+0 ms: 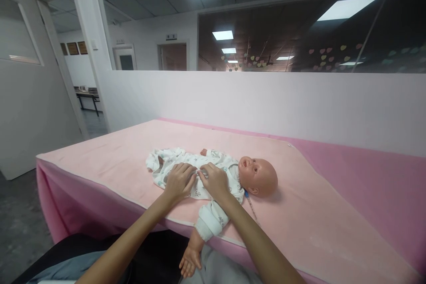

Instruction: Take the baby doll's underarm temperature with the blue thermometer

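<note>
Left hand (pixel 180 181): narrow and curled over the belly of the baby doll (pixel 258 177); seems to pinch the white garment (pixel 199 192) between thumb and fingers.
Right hand (pixel 214 180): equally narrow, just beside the left, nearly meeting it at the fingertips; appears to pinch the same stretch of cloth, likely so as to grip it from 2 sides.
Baby doll: lies face-up near the front edge of the cloth-covered tabletop (pixel 109 157), with head to the right and legs to the left; probably laid crosswise to suit the reach of 2 hands.
White garment: encloses the torso and 2 arms, bunches loosely around the legs; bears small prints.
Near sleeve (pixel 212 219): contains an arm of the doll; hangs past the front edge with the small doll hand (pixel 191 257) out of the cuff, presumably for lying so close to the edge.
Blue-tipped cord (pixel 252 207): lies beside the neck; too small to identify.
Peach cover (pixel 316 222): overlies a darker pink cloth (pixel 359 164), perhaps as padding.
</note>
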Demonstrator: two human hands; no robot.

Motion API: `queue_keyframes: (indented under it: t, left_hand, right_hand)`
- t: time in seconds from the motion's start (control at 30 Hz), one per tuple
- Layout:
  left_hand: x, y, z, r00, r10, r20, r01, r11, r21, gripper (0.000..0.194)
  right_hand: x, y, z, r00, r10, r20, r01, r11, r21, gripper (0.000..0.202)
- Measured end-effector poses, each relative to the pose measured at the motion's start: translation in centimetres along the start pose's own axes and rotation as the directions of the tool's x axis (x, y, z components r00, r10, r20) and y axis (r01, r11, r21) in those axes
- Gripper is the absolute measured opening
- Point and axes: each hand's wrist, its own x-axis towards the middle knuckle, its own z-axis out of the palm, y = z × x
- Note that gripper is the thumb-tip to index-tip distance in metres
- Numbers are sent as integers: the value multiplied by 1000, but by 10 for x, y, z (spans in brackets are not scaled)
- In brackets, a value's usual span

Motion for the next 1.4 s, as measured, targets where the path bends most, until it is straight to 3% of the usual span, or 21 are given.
queue_keyframes:
  t: [0.4,0.7,1.07,1.4]
  left_hand:
    - [0,-3,5,998,-64,9,64,994,-84,10]
    - [-2,-4,6,1000,-8,24,9,999,-52,11]
    - [-1,-5,3,993,-100,58,111,966,-234,12]
    - [0,-2,1,998,-35,51,44,982,-185,7]
  right_hand:
    - [1,-1,2,1000,6,-4,-7,998,-56,14]
    - [2,-1,3,1000,1,-6,-2,999,-49,14]
    - [2,-2,4,1000,15,-10,-16,997,-71,14]
    - [2,-1,4,1000,15,-19,-16,997,-75,16]
